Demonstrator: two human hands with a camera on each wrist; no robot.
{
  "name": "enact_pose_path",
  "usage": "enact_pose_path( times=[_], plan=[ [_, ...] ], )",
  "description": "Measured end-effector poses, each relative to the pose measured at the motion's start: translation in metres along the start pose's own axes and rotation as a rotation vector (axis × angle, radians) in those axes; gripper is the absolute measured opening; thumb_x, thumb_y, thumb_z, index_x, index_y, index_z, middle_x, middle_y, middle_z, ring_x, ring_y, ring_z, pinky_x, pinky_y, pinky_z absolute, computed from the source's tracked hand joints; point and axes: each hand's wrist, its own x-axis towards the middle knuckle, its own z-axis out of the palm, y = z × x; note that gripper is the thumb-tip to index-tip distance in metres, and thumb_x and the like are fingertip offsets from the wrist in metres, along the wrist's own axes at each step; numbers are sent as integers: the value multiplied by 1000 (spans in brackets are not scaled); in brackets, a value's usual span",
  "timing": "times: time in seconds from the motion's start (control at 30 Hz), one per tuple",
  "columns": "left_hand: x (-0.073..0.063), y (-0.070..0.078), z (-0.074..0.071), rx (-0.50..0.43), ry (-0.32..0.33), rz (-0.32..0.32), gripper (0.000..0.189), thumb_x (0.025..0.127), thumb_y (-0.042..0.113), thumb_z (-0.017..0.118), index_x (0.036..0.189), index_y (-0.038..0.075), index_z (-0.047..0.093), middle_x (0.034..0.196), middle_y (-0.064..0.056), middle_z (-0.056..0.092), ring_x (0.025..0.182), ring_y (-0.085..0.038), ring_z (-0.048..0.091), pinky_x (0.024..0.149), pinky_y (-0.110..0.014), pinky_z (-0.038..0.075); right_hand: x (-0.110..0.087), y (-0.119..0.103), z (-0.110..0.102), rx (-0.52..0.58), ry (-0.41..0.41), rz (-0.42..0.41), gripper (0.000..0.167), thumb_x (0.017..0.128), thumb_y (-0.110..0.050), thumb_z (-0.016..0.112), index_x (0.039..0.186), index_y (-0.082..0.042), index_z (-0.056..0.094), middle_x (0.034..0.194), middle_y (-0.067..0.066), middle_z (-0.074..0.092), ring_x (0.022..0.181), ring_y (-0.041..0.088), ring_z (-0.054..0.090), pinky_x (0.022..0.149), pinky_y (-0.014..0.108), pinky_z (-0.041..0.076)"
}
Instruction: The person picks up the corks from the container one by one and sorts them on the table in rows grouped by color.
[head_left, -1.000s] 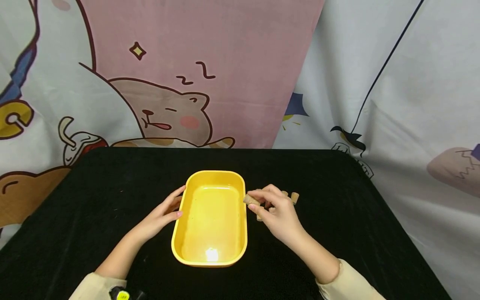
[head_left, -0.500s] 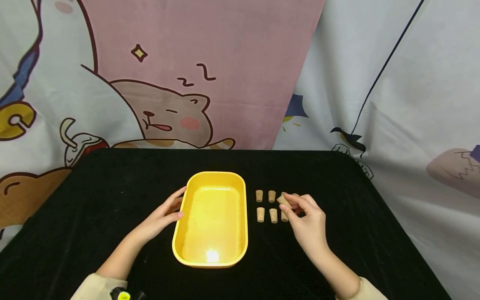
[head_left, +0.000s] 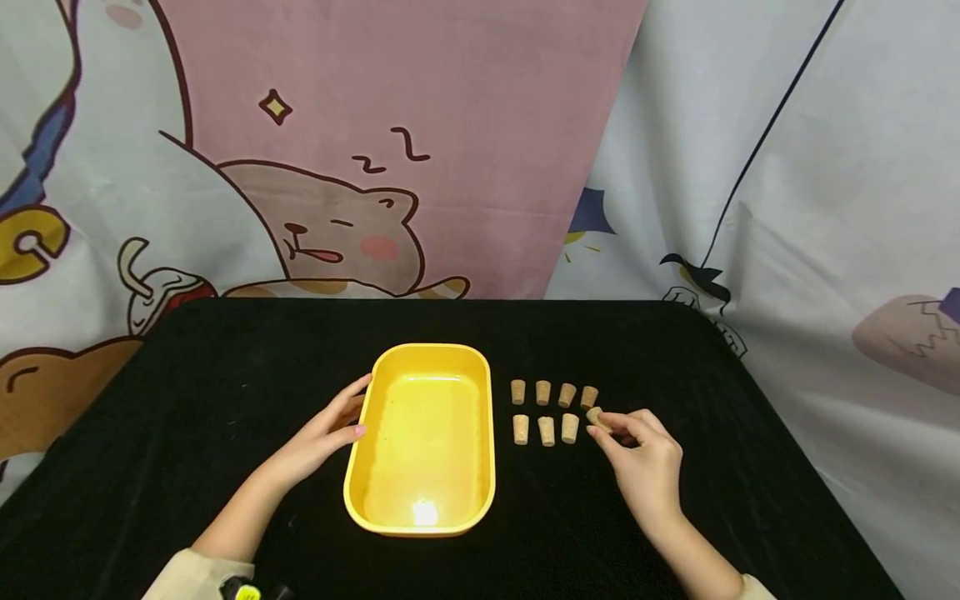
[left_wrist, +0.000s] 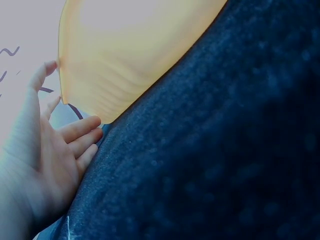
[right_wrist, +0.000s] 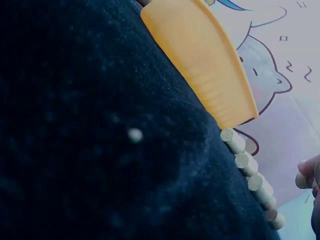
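Note:
A yellow rectangular tray [head_left: 420, 442] sits on the black cloth. My left hand [head_left: 320, 435] rests against its left side, thumb at the rim. In the left wrist view, the fingers [left_wrist: 80, 131] lie fairly straight near the tray's wall [left_wrist: 115, 85]. To the right of the tray, tapered corks stand in two rows: several in the back row [head_left: 543, 392] and three in the front row [head_left: 547, 431]. My right hand [head_left: 647, 458] pinches another cork [head_left: 595, 416], tilted, at the right end of the front row. The right wrist view catches that cork [right_wrist: 302, 181] at its edge.
A black cloth [head_left: 247, 367] covers the table. Behind it hangs a printed curtain [head_left: 487, 125] with a sleeping cartoon animal. A black device with a yellow label [head_left: 246, 592] is at the left sleeve.
My right hand, holding the cork, has moved right from the tray's right edge, past the standing corks, to the end of the front row. The left hand and tray stay put.

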Motion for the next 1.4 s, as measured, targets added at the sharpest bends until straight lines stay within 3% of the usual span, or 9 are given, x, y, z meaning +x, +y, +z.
enact_pose_path(
  times=[0.33,0.9,1.4],
  plan=[
    [2,0,0,11,-10,18,64,99,16,49,154,21,17,147,-24,32,127,-44,41,95,-56,42,-4,19,6,-71,-39,66,21,66,-3,86,80,-10,73,77,-6,60,68,10,55,63,11,43],
    [4,-4,-2,10,-23,35,64,99,15,49,153,21,17,147,-25,32,125,-44,42,94,-53,44,-9,32,16,-147,-174,184,23,64,-12,88,75,-13,69,75,-3,56,66,9,53,58,22,46],
    [2,-1,-3,13,-19,37,64,99,14,48,154,19,15,147,-27,30,127,-46,39,95,-56,42,-1,27,12,-154,-171,146,24,63,-15,89,77,-12,69,77,-1,58,66,11,53,58,23,46]
  ],
)
